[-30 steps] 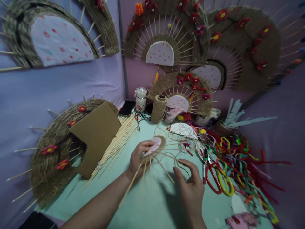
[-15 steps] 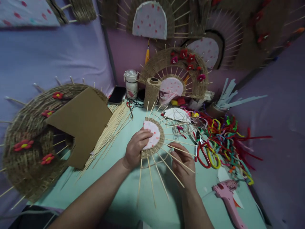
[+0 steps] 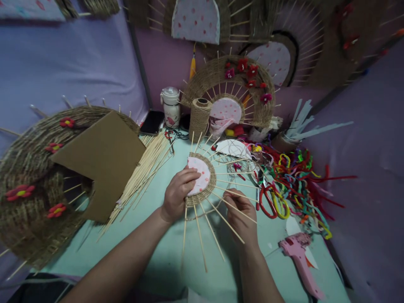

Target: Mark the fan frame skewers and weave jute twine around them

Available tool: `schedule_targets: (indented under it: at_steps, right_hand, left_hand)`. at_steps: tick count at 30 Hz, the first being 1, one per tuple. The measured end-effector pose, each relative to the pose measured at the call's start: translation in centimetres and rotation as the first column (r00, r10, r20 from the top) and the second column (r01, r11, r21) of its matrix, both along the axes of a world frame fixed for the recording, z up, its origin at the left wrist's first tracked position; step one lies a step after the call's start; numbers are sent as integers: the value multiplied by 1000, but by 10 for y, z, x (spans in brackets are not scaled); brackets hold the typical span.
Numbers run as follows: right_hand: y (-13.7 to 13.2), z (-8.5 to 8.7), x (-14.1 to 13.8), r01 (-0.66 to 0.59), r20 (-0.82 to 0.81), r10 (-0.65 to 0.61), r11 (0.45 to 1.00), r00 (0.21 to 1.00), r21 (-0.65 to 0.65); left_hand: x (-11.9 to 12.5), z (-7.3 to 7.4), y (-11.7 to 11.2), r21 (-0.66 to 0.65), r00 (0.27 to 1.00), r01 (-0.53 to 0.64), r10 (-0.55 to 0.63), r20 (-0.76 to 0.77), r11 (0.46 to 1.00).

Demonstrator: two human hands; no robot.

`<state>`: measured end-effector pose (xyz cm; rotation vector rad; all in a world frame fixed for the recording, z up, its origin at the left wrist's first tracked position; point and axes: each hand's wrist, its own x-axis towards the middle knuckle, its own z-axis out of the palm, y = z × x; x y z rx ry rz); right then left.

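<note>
My left hand (image 3: 177, 194) grips the half-round fan frame (image 3: 204, 198), its fingers over the spotted white fabric centre (image 3: 202, 179). Woven twine borders that centre, and thin bamboo sticks (image 3: 199, 237) radiate from it towards the right and downwards. At the right side, my right hand (image 3: 241, 216) is closed among the sticks, with thumb and fingertips pinching a strand of twine (image 3: 212, 211). The strand curves loosely from the lower left of the frame, across several sticks, to those fingertips. Parts of the sticks hide behind my right fingers.
Bamboo sticks (image 3: 148, 166) and cut cardboard (image 3: 104, 158) lie left, by a large woven fan (image 3: 34, 147). A twine spool (image 3: 199, 122) stands behind. To the right are scissors (image 3: 268, 203), pipe cleaners (image 3: 303, 181) and a pink glue gun (image 3: 298, 254).
The whole view has shifted slightly. My right hand keeps its pinch on the twine beside the sticks, with only a small change of finger position. My left hand still grips the fan frame.
</note>
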<state>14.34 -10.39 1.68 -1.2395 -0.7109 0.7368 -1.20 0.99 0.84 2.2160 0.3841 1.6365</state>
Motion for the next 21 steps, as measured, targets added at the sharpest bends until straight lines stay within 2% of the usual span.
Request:
schedule_targets:
  at_steps: [12,21]
  right_hand:
    - [-2,4,-1,19,-22,-20,999,1000,-48]
    - [-2,6,-1,22,-21,-23,998,1000,-64]
  left_hand:
    - [0,2,0,-17,1000,6,-6,24,1000]
    - [0,0,0,-47,999,-41,42,28,998]
